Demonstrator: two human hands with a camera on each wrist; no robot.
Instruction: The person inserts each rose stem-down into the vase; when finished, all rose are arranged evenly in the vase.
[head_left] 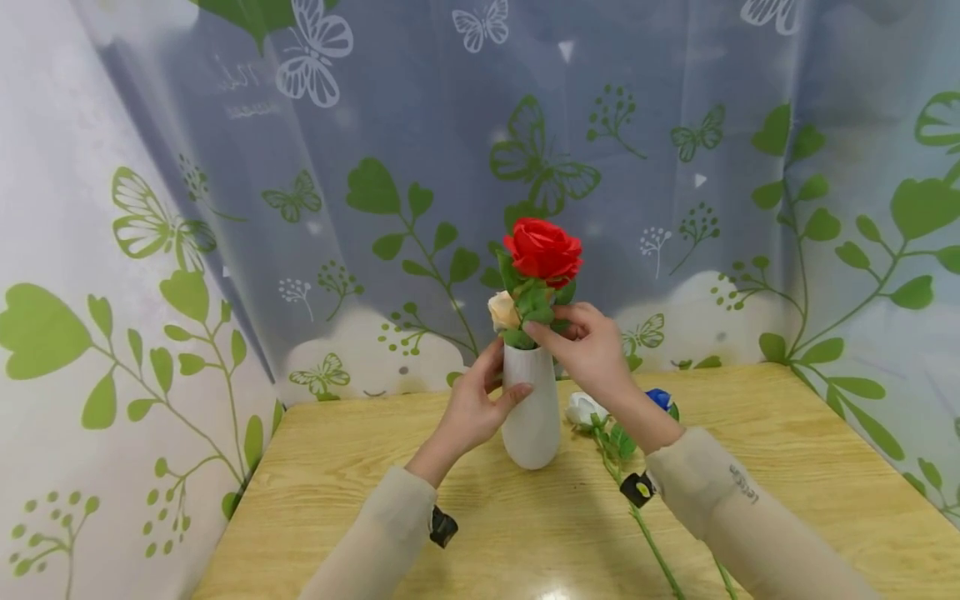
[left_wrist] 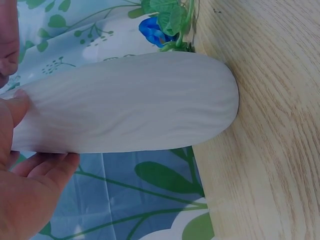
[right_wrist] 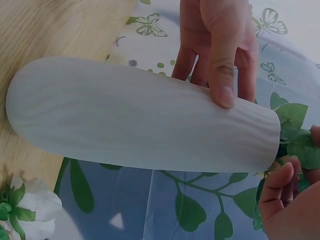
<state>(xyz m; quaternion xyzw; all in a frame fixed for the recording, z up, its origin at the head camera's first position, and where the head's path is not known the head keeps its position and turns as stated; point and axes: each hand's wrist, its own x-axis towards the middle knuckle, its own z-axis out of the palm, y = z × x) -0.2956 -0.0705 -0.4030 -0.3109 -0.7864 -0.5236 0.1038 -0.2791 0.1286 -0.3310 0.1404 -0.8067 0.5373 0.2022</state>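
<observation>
A tall white vase (head_left: 531,425) stands upright on the wooden table, and my left hand (head_left: 474,407) grips its upper part, thumb in front and fingers round the far side. Out of its mouth rise a red rose (head_left: 543,252) and, lower to the left, a cream rose (head_left: 503,311). My right hand (head_left: 596,350) pinches the red rose by its leafy stem just above the rim. In the right wrist view, green leaves (right_wrist: 303,145) show between the thumb and fingers of that hand. The stems inside the vase are hidden.
To the right of the vase, a white rose (head_left: 584,410) and a blue rose (head_left: 659,398) lie on the table (head_left: 360,500), partly under my right forearm. A patterned curtain (head_left: 420,125) hangs close behind the table and along its sides.
</observation>
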